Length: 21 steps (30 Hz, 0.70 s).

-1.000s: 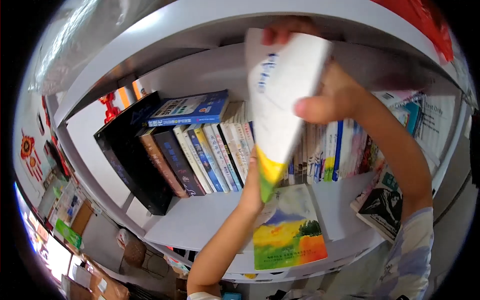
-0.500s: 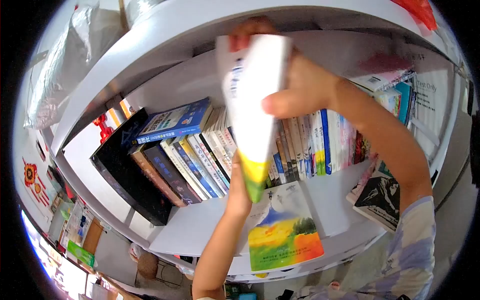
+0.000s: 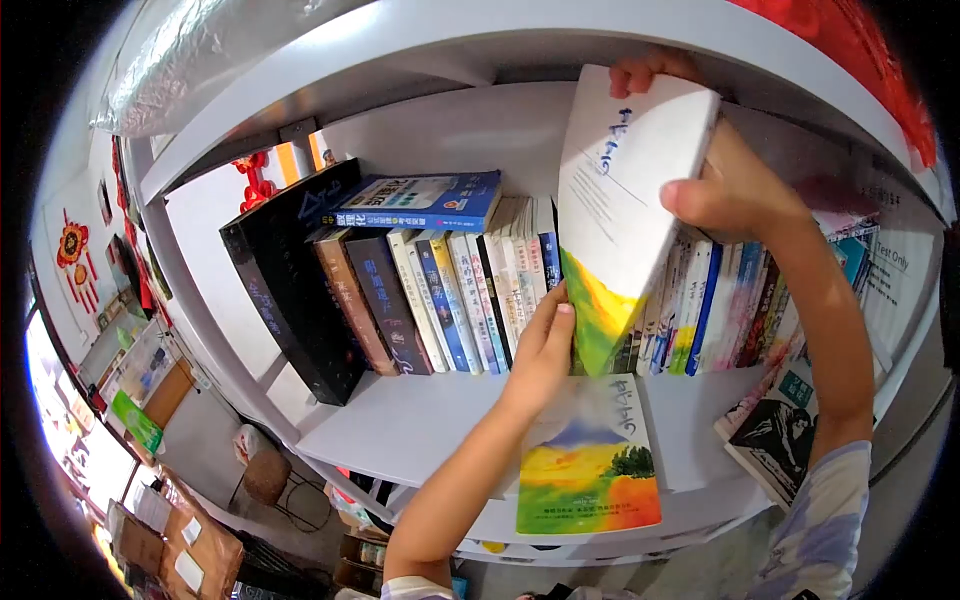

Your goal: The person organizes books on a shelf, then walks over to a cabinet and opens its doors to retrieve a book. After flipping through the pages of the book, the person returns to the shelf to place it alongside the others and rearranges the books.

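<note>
A thin white book (image 3: 625, 170) with a green and yellow lower end is tilted in front of the shelved row. My right hand (image 3: 720, 190) is closed on its right side, thumb on the cover and other fingertips over the top edge. My left hand (image 3: 543, 350) rests against the row of upright books (image 3: 470, 300), close to the white book's lower left edge. Its fingers are bent but not wrapped round anything visible, and partly hidden. Below lies another book (image 3: 590, 475) with a colourful painted landscape cover, flat on the shelf near its front edge.
A large black case or book (image 3: 290, 290) leans at the row's left end, and a blue book (image 3: 410, 200) lies across the tops. At right, a black-and-white book (image 3: 775, 430) lies near the shelf (image 3: 400, 430) edge. The upper shelf board (image 3: 430, 45) runs overhead.
My right hand has carried the white book rightward, turning more of its cover into view. My left hand has stayed about level with the same part of the row. The view has shifted.
</note>
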### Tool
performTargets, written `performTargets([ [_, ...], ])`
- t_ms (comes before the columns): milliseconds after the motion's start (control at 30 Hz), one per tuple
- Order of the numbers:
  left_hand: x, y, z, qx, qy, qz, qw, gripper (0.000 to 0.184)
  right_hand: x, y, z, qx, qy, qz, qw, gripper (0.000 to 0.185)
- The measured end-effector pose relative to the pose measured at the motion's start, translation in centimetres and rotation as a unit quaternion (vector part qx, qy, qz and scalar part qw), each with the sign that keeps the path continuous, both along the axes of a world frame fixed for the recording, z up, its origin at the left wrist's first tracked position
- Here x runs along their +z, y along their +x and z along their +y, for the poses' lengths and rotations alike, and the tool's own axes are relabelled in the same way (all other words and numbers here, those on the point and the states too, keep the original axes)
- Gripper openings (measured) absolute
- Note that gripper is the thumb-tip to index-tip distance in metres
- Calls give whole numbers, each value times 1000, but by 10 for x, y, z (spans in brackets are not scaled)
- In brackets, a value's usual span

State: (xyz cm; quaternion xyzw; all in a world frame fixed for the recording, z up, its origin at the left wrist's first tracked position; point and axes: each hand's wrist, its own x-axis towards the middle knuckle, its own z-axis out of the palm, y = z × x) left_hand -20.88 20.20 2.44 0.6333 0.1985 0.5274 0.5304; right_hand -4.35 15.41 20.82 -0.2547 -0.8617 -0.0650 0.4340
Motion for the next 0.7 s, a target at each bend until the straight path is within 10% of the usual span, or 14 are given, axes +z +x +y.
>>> performTargets([
  [267, -9, -1, 10, 76, 62, 22, 995, 27, 11, -8, -2, -76, -52, -64, 994, 54],
  [300, -16, 10, 14, 50, 53, -116, 991, 17, 10, -10, -5, -44, -46, -61, 996, 56],
  [433, -8, 6, 3, 40, 155, -7, 987, 47, -1, -1, -21, -35, -48, -35, 998, 78],
  [700, -11, 10, 11, 10, 112, -5, 994, 51, -11, -9, -19, 8, 4, -49, 999, 77],
])
